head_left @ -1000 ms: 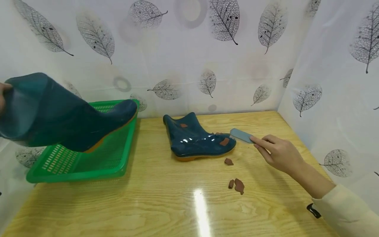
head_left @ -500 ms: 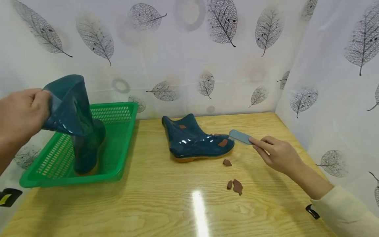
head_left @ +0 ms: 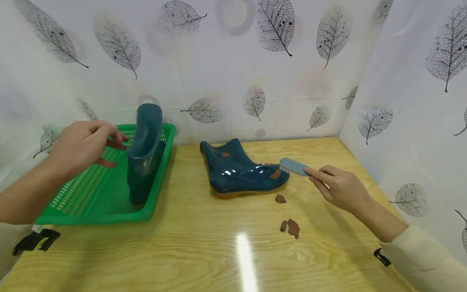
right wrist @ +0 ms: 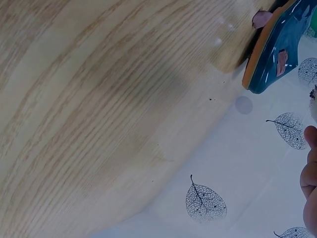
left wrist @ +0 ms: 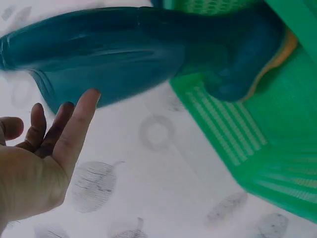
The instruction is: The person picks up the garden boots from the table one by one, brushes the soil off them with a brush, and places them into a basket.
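A dark blue rubber boot [head_left: 140,176] stands upright in the green plastic basket [head_left: 106,219], near its right side. Beside its shaft is my left hand [head_left: 82,146], fingers loosely spread and nothing in them; the left wrist view has the fingertips close to the boot [left wrist: 119,64]. On the table lies another blue boot [head_left: 242,176] on its side, with brown patches on toe and shaft. My right hand [head_left: 341,188] pinches the grey-blue handle of a brush [head_left: 293,166], its bristles at this boot's toe. The right wrist view shows only the hand's edge [right wrist: 310,186].
Several loose brown pieces [head_left: 293,228] lie on the wooden table [head_left: 204,251] in front of the lying boot. A leaf-patterned white sheet [head_left: 219,73] hangs behind the table and along its right side. Black straps show by both sleeves.
The boot in my left hand came down into the basket, first toward its middle, then against its right side. My left hand let it go. The right hand and brush stay nearly still.
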The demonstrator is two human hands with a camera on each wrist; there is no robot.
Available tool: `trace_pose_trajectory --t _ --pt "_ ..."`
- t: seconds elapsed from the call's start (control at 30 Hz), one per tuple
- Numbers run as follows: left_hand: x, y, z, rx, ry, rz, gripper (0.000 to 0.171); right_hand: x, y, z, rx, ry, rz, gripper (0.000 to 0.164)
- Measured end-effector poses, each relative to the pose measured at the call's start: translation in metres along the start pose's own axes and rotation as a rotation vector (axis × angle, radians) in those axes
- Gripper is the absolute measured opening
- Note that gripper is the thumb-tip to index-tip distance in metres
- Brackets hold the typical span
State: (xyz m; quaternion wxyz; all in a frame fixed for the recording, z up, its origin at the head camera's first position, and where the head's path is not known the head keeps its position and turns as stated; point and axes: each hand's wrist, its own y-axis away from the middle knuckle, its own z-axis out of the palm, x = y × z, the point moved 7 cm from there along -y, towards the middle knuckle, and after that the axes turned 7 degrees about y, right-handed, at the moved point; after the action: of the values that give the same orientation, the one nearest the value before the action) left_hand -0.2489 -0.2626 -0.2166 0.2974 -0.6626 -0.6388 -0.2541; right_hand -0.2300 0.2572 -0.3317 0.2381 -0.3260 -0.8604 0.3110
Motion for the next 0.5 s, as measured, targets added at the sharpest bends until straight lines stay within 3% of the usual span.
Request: trace_pose_trajectory --t 0.1,0.3,0.4,0.5 --pt "0.008 0.001 0.006 -0.009 0.032 0.015 0.058 -0.001 0.000 0.001 -0.006 -0.005 0.005 0.050" --pt "0.016 0.011 0.004 0.042 -0.059 0.072 0.051 -0.001 0.003 0.004 -0.016 0.006 0.019 0.052" --pt "0.021 0.020 -0.002 0.163 -0.150 0.130 0.044 -0.002 0.003 0.006 -0.022 0.009 0.019 0.052" --pt "0.039 0.033 -0.010 0.390 -0.237 0.299 0.037 -0.001 0.002 0.007 -0.022 0.007 0.020 0.051"
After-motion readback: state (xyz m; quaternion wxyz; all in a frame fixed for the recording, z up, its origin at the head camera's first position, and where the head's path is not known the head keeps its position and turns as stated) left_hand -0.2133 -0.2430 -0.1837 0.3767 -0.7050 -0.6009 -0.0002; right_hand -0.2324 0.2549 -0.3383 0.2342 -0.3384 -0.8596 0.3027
